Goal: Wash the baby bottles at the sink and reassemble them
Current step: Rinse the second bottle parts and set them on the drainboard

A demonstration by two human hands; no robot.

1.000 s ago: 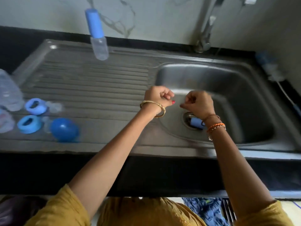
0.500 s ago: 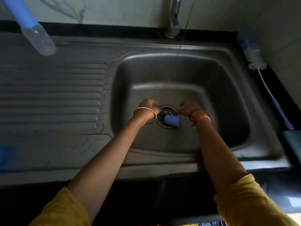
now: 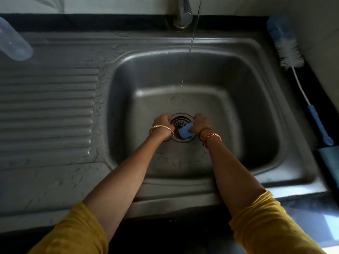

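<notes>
Down over the drain (image 3: 180,123), the right hand (image 3: 200,125) grips a blue piece (image 3: 185,132) beside the curled left hand (image 3: 163,123).

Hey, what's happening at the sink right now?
A person has both hands down in the sink over the drain. The right hand holds a small blue piece; the left hand is curled beside it. A thin stream runs from the tap. A bottle brush lies on the right.

It was a home kitchen: a steel sink (image 3: 271,99) with a ribbed drainboard (image 3: 47,107) sat in a dark counter (image 3: 311,208) under a tap (image 3: 183,13) running thinly, a bottle brush (image 3: 288,48) lay by the wall, and a clear bottle (image 3: 12,43) stood nearby.
</notes>
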